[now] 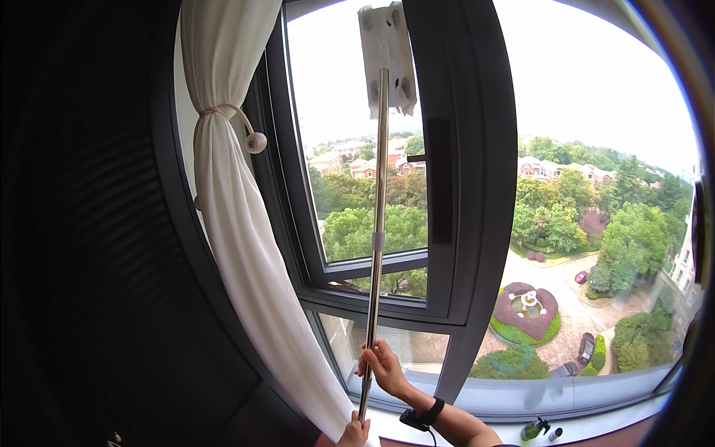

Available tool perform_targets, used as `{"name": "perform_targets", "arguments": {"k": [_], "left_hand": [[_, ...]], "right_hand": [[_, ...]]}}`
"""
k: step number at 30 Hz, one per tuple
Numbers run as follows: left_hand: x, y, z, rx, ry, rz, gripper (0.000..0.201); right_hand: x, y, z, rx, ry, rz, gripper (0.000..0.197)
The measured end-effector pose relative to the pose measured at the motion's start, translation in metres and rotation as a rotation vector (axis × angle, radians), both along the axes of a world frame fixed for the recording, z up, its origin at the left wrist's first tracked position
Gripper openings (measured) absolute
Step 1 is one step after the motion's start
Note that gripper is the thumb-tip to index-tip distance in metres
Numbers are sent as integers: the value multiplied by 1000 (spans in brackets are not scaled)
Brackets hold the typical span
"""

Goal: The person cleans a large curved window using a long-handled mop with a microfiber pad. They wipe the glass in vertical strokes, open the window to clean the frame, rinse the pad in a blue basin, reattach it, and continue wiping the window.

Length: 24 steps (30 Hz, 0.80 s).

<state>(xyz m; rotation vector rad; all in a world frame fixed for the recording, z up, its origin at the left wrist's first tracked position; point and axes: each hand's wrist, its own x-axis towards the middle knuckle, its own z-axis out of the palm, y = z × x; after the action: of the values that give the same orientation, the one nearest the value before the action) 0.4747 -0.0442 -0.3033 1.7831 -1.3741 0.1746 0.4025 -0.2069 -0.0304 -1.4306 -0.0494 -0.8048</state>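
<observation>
A long shiny metal pole [380, 186] rises nearly upright in front of the window. It belongs to a flat mop, whose head wears a whitish cloth pad [396, 45] and stands against the upper part of the tall window pane [335, 89]. My right hand [383, 366] is closed around the lower pole, with a dark band on the wrist. Just below it, my left hand [353, 432] grips the pole near the bottom of the picture, partly cut off there. The pole's lower end is hidden.
Left of the pane hangs a white curtain [234, 194], gathered by a tieback with a round knob [255, 142]. Dark window frames [469, 149] surround the panes. On the white sill at the lower right stand a green spray bottle [532, 430] and a small dark bottle [555, 433].
</observation>
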Motion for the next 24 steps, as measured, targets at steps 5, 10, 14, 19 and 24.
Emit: {"name": "perform_targets", "arguments": {"k": [5, 10, 14, 19, 24], "left_hand": [[-10, 13, -72, 13, 123, 29, 28], [-12, 24, -86, 139, 147, -9, 32], [-4, 17, -49, 146, 194, -49, 34], [0, -13, 22, 99, 333, -114, 35], [-17, -33, 59, 89, 366, -159, 34]], "right_hand": [[-18, 22, -37, -19, 133, -30, 18], [-18, 23, -41, 8, 127, -33, 18], [-8, 16, -28, 1, 81, -56, 17], [4, -1, 8, -73, 45, -177, 19], [-6, -9, 33, -204, 129, -359, 31]]}}
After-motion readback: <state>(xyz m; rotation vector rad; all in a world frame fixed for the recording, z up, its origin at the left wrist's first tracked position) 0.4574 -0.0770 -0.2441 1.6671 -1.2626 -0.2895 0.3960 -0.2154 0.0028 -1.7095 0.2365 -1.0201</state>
